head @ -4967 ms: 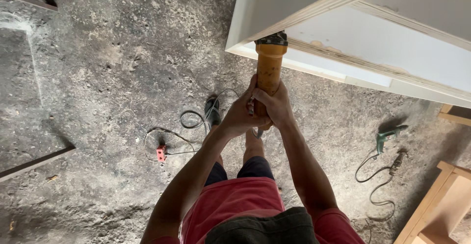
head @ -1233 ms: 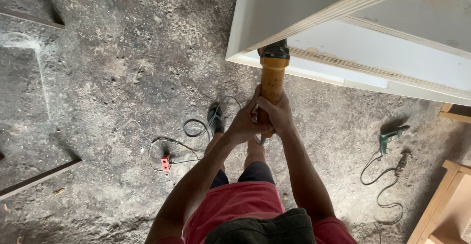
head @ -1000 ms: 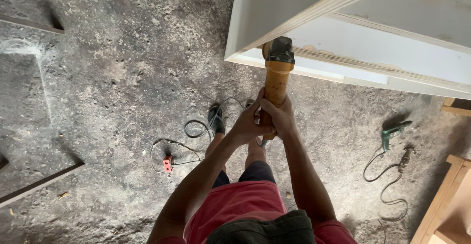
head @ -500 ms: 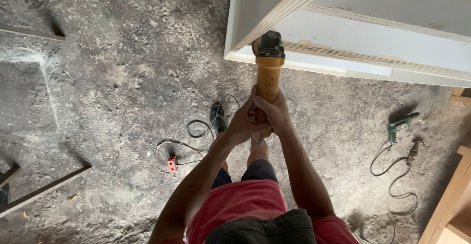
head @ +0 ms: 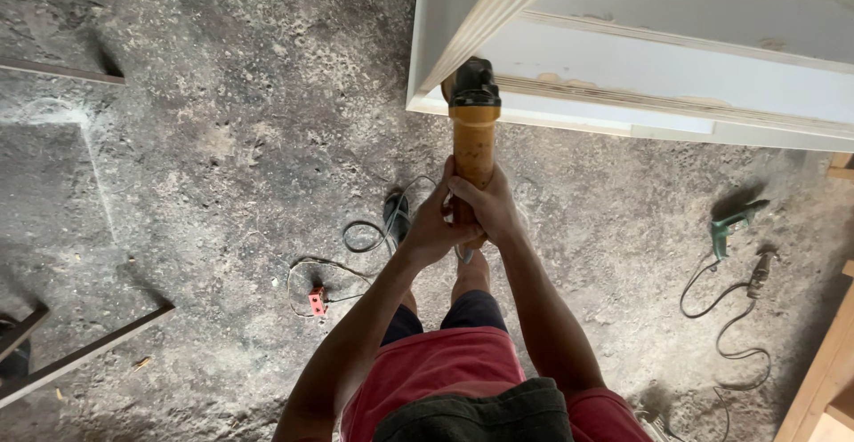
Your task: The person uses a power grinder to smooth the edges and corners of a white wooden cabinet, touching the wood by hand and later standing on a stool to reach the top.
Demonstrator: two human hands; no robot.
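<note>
Both our hands clasp the round orange body of the angle grinder [head: 472,140]: the left hand [head: 431,229] and the right hand [head: 489,212] are wrapped tightly around its lower end, fingers overlapping. Its black head touches the lower edge of the white painted wooden panel [head: 640,60], near the panel's corner, where bare wood shows. Below the panel lies rough, dusty grey concrete floor [head: 222,122]. Right of the grinder, a green power tool [head: 731,224] lies with its curled cable.

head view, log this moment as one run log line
left hand: gripping orange power tool | right hand: gripping same tool | tool head: against white panel edge | floor: green drill, cords
</note>
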